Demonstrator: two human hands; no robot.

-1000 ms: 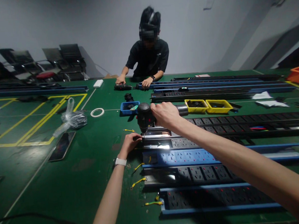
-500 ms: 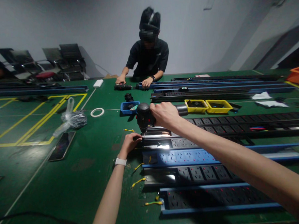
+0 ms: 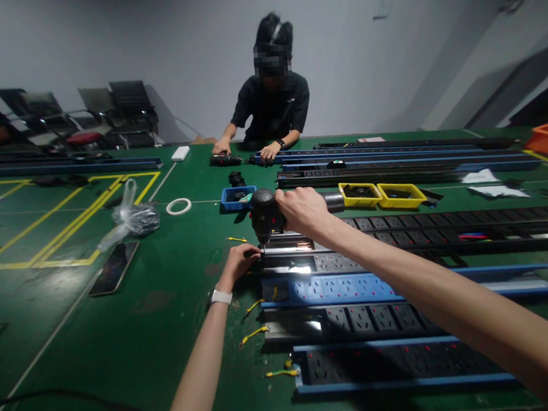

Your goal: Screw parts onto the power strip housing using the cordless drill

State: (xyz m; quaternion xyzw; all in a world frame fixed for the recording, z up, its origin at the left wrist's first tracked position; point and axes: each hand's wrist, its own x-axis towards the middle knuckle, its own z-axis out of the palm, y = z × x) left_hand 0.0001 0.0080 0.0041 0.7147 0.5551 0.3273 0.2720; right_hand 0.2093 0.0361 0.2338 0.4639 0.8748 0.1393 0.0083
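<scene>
My right hand [image 3: 302,211] is wrapped round the grip of a black cordless screwdriver [image 3: 264,212]. The tool points down, its bit at the left end of a black power strip [image 3: 337,262]. Close beside the bit, my left hand [image 3: 241,261] pinches at that same end; whatever its fingertips hold is too small to make out. Nearer to me lie a blue power strip [image 3: 345,287], another black strip [image 3: 371,317] and a blue-edged strip [image 3: 383,362]. Short yellow-green wires [image 3: 255,336] stick out from their left ends.
Beyond my hands stand a blue bin [image 3: 238,198] and two yellow bins [image 3: 401,195]. To the left are a phone [image 3: 114,268], a plastic bag [image 3: 136,218] and a white tape ring [image 3: 178,206]. Across the green table a co-worker [image 3: 271,105] handles another power tool [image 3: 225,159].
Almost nothing differs. Both my hands and the screwdriver keep their places at the strip's end; the view has shifted very slightly.
</scene>
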